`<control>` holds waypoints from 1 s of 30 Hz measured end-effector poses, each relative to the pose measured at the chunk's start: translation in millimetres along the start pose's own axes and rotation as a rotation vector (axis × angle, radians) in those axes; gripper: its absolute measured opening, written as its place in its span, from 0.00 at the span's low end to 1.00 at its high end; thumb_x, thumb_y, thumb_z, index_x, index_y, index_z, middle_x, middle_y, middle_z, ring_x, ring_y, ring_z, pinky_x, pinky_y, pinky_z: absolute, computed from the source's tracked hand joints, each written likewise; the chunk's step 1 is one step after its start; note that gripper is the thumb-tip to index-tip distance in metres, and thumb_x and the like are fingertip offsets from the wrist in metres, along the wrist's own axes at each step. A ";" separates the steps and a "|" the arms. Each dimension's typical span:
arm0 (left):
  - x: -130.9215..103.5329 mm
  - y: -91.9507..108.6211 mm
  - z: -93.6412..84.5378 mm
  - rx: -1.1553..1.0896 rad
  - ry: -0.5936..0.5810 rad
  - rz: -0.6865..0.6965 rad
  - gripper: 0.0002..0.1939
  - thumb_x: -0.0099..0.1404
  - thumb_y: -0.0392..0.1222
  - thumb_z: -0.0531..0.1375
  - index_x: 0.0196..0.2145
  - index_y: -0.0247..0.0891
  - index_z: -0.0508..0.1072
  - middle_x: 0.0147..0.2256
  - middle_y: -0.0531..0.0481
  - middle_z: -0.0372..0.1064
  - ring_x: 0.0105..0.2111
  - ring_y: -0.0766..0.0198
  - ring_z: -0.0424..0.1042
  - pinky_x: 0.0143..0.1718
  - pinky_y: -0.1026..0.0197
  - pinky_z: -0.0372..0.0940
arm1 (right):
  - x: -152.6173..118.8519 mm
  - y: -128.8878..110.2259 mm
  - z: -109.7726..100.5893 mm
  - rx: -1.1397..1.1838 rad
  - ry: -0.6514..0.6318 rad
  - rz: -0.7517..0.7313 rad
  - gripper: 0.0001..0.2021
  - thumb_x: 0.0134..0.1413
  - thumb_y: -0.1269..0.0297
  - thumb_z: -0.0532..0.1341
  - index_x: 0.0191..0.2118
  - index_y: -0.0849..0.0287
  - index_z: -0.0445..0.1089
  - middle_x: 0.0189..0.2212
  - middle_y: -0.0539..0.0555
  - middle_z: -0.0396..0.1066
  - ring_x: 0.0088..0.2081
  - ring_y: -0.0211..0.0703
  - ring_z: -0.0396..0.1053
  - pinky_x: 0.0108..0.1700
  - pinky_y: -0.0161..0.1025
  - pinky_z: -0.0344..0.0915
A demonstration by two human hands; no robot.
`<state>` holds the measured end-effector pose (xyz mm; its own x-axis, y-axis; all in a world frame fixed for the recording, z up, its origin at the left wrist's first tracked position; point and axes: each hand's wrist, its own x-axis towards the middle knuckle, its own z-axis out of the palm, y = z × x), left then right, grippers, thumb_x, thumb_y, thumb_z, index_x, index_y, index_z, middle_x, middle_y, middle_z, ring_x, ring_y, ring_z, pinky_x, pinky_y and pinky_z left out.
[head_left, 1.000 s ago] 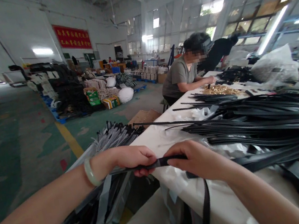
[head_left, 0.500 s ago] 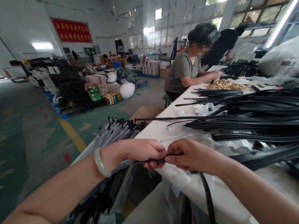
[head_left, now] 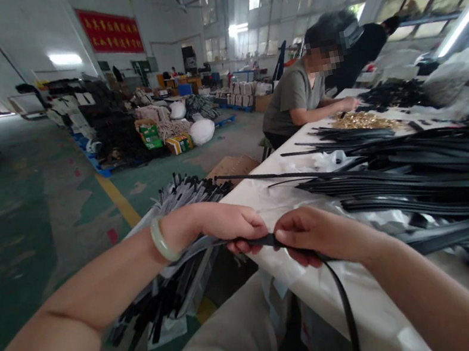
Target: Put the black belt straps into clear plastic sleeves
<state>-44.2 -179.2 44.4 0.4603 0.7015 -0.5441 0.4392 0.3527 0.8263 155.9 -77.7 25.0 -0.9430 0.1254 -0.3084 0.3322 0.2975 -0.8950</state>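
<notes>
A black strap [head_left: 343, 295] runs through both hands and hangs in a curve past the table's edge. My left hand [head_left: 240, 223], with a pale green bangle on its wrist, is closed on the strap's end part. Just to the right, my right hand [head_left: 311, 234] pinches the same strap between thumb and fingers. A short dark stretch of it shows between the hands. Beyond them, many long black straps [head_left: 382, 189] lie heaped on the white table [head_left: 283, 191]. One long strap sticks out to the left over the table edge.
Below my left arm stands a bin of black and clear-wrapped strips [head_left: 188, 196], beside a cardboard box [head_left: 233, 169]. A co-worker in a grey shirt [head_left: 293, 95] sits across the table by a pile of gold-coloured metal pieces [head_left: 363, 121]. Stacked goods [head_left: 115, 118] stand on the floor beyond.
My hands have moved slightly apart, baring more of the strap between them. The hanging part now bows further right. The whole view has shifted a little.
</notes>
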 end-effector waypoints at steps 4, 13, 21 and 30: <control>-14.7 0.2 -16.2 0.043 0.059 -0.075 0.15 0.64 0.47 0.54 0.24 0.35 0.65 0.17 0.56 0.54 0.16 0.73 0.53 0.16 0.70 0.52 | -14.4 5.5 -24.6 0.019 0.002 0.052 0.21 0.55 0.46 0.58 0.31 0.63 0.66 0.15 0.46 0.63 0.14 0.28 0.53 0.16 0.26 0.49; 12.4 21.5 -4.1 0.029 0.064 -0.060 0.13 0.63 0.43 0.53 0.23 0.35 0.63 0.17 0.57 0.54 0.15 0.73 0.52 0.17 0.71 0.51 | -14.0 -1.1 -24.9 -0.087 0.062 0.037 0.17 0.58 0.51 0.56 0.28 0.61 0.65 0.17 0.47 0.65 0.15 0.29 0.57 0.17 0.27 0.51; 20.8 28.6 -2.4 0.013 0.142 -0.039 0.14 0.62 0.47 0.54 0.23 0.36 0.64 0.17 0.58 0.54 0.14 0.73 0.50 0.16 0.70 0.47 | -11.0 1.1 -32.9 -0.189 0.175 -0.028 0.16 0.57 0.53 0.57 0.27 0.61 0.65 0.15 0.45 0.63 0.15 0.30 0.54 0.16 0.28 0.49; 28.9 19.8 -3.3 0.017 0.245 -0.016 0.16 0.61 0.51 0.55 0.24 0.36 0.62 0.18 0.59 0.53 0.15 0.74 0.48 0.17 0.69 0.46 | -13.7 19.5 -53.3 -0.219 0.279 -0.084 0.16 0.54 0.53 0.60 0.26 0.62 0.68 0.15 0.45 0.60 0.17 0.29 0.51 0.20 0.30 0.47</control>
<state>-24.8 -149.9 45.5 0.2531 0.8259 -0.5038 0.4585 0.3562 0.8142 176.4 -23.1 29.0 -0.9351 0.3369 -0.1101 0.2793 0.5093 -0.8140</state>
